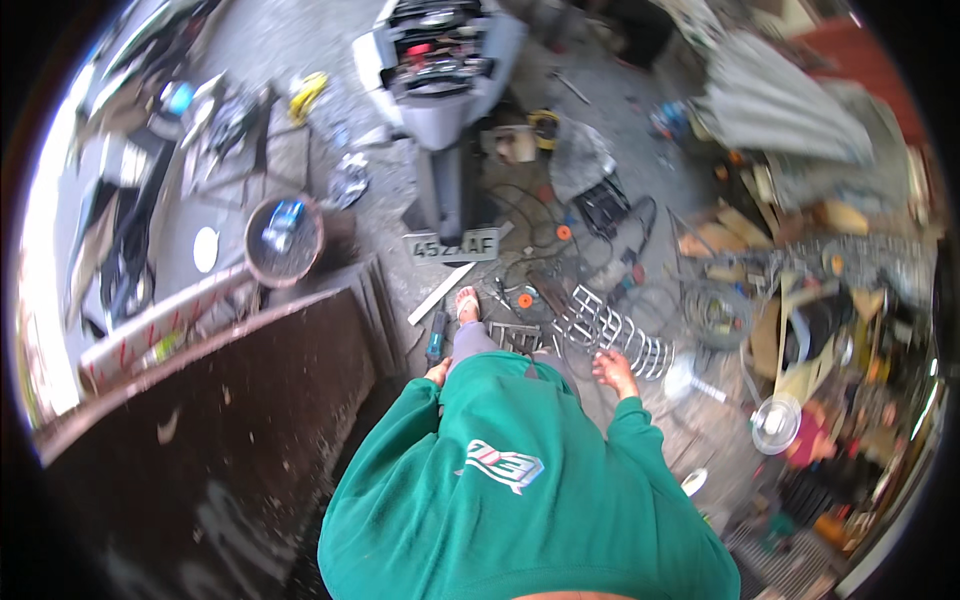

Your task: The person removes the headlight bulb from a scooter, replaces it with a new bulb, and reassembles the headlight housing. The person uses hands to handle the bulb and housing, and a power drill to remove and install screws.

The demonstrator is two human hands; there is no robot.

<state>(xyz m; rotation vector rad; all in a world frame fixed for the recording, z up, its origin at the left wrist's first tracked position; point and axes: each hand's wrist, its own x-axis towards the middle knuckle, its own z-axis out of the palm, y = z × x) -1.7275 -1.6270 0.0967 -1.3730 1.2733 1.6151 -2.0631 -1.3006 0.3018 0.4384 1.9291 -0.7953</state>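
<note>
My left hand [438, 372] hangs at my left side, coming out of a green sleeve, its fingers mostly hidden. Just beyond it is a slim blue and black power tool [436, 336]; I cannot tell whether hand and tool touch. Low on my right, my right hand [614, 372] has loosely bent fingers, somewhat apart, with nothing visible in them. Beside it, a rack of curved metal bars [620, 338] lies on the floor. My sandalled foot [467, 303] stands between the tool and a small metal grate [515, 336].
Ahead stands a partly stripped scooter [437, 125] with a plate at its near end. A rusty bucket [284, 242] and a large brown metal sheet [215, 420] are at left. Orange discs [525, 300], cables and an open black case [602, 208] lie ahead; piled scrap fills the right.
</note>
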